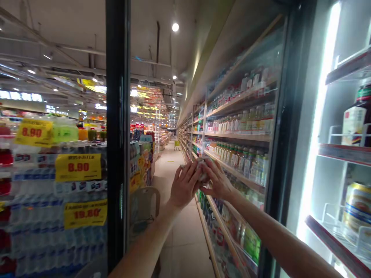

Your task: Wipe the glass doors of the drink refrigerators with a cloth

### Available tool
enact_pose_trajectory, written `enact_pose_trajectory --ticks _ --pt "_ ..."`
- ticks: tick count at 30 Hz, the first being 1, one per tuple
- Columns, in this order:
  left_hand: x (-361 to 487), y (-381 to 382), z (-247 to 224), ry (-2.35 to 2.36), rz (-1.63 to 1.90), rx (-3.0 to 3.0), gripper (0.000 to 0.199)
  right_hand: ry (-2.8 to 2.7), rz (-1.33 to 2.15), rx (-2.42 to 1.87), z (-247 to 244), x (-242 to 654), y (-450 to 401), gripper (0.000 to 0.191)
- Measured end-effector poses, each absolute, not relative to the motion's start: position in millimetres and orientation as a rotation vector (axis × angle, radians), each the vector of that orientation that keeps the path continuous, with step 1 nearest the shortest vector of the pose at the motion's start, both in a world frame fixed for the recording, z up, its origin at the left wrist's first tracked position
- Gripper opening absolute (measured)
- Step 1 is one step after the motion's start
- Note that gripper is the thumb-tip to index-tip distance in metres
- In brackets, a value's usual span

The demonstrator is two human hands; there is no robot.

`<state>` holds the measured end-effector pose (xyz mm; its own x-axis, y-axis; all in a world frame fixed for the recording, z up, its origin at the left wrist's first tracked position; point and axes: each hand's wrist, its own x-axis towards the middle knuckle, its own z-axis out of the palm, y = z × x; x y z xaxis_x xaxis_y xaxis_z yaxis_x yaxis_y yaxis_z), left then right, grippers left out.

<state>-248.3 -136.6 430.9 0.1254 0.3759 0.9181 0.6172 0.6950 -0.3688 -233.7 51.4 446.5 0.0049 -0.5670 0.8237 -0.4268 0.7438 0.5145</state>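
We hold our arms out, with a crumpled cloth (203,176) between our hands at the middle of the view, in front of the door (117,116) with its dark frame. Our right hand (218,179) is half closed, its fingers curled over the cloth. Our left hand (184,186) lies just beside it, fingers gently bent and slightly apart; we cannot tell how firmly it grips, nor whether the cloth presses on the glass. Beyond, shelves (237,136) of bottles (236,157) line the aisle (185,243). A chair (156,197) stands left of our hands. Close on our right, a can (358,212) sits on a rack (337,247) beside a bright light (320,116).
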Motion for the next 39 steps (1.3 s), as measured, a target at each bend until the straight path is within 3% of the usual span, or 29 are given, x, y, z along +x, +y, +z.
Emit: enact_pose_trajectory --ticks 7,13,17,20,23,29,35,39 --pt "-241 -120 431 -1.431 -0.272 -0.801 0.033 -1.615 0.036 0.104 456 -235 72 0.055" --pt "-236 -99 453 -1.43 -0.048 -1.004 0.035 -1.569 0.032 0.136 454 -236 69 0.055" --pt "-242 -160 474 -1.506 -0.127 -0.88 0.039 -1.586 0.033 0.1 454 -236 68 0.054" --pt "-251 -211 488 -1.461 -0.377 -0.45 0.042 -1.596 0.041 0.084 454 -237 65 0.055" --pt "-252 -217 477 -1.424 -0.434 -0.322 0.042 -1.586 0.037 0.072 453 -239 64 0.054" --pt "-249 -174 440 -1.46 0.097 -0.976 0.039 -1.532 0.006 0.124 450 -244 70 0.054" --pt "-261 -220 492 -1.478 -0.282 -0.392 0.042 -1.543 0.026 0.121 449 -244 70 0.054" --pt "-252 -205 444 -1.475 -0.071 -0.743 0.039 -1.546 0.018 0.114 449 -244 70 0.054"
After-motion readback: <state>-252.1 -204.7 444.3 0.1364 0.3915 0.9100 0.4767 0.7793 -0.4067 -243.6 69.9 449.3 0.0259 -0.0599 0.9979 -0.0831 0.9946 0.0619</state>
